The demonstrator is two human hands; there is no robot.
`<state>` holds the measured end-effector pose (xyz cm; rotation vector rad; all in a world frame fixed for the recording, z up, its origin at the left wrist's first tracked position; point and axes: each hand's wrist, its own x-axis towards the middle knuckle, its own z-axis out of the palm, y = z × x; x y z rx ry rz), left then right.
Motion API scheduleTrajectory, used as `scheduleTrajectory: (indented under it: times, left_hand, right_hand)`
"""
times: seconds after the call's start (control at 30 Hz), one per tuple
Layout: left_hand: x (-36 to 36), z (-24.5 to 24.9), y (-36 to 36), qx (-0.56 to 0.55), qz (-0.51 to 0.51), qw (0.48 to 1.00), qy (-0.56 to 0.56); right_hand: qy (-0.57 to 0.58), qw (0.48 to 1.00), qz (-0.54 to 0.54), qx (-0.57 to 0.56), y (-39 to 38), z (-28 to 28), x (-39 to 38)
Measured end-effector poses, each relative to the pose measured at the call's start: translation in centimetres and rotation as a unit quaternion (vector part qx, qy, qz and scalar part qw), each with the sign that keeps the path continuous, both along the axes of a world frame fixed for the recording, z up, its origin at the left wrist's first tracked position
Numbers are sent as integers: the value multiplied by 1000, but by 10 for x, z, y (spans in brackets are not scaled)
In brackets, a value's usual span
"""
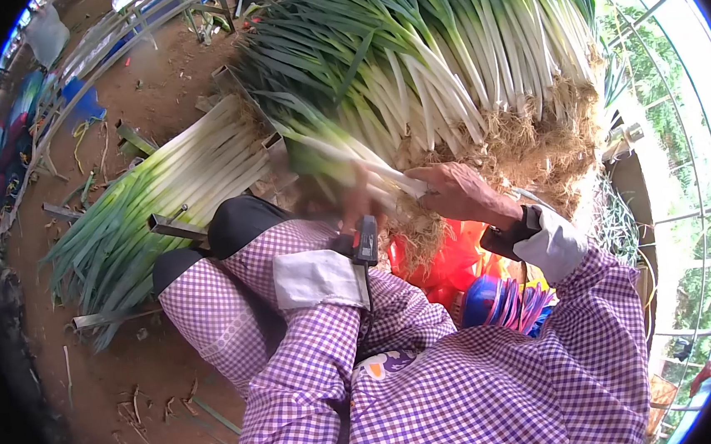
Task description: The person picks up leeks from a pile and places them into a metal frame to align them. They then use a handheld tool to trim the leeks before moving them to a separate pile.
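A leek (385, 169) lies slanting across the middle of the head view, its leafy end blurred. My right hand (463, 192) is closed on its white stem close to the roots. Against the lower side of the same stem is my left hand (357, 198), smeared by motion, so its fingers do not show clearly. Loose roots (423, 229) hang below the stem. Just beyond my hands rises a big heap of leeks (443, 56), their roots turned toward me.
Left of my knees, trimmed leeks (176, 169) lie side by side on a metal-framed rack (176, 228). Red plastic bags (458, 256) and a bundle of pink and blue ties (512, 301) sit by my lap. Bare soil (101, 384) extends to the left.
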<state>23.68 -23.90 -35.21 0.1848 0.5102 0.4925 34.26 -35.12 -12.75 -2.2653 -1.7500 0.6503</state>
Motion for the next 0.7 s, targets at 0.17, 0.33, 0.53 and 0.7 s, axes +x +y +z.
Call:
scheduleTrajectory:
  times: [0.17, 0.33, 0.53, 0.7]
  left_hand:
    - [1, 4, -2, -4, 4, 1000, 9]
    - [-10, 33, 1, -42, -28, 999, -4]
    - [-17, 67, 0, -109, -81, 991, -4]
    - [9, -19, -6, -7, -39, 999, 36]
  right_hand:
    - [-24, 999, -10, -28, 6, 8, -10]
    - [-45, 995, 64, 63, -2, -9, -10]
    - [25, 998, 59, -28, 20, -11, 10]
    - [63, 993, 94, -38, 35, -41, 32]
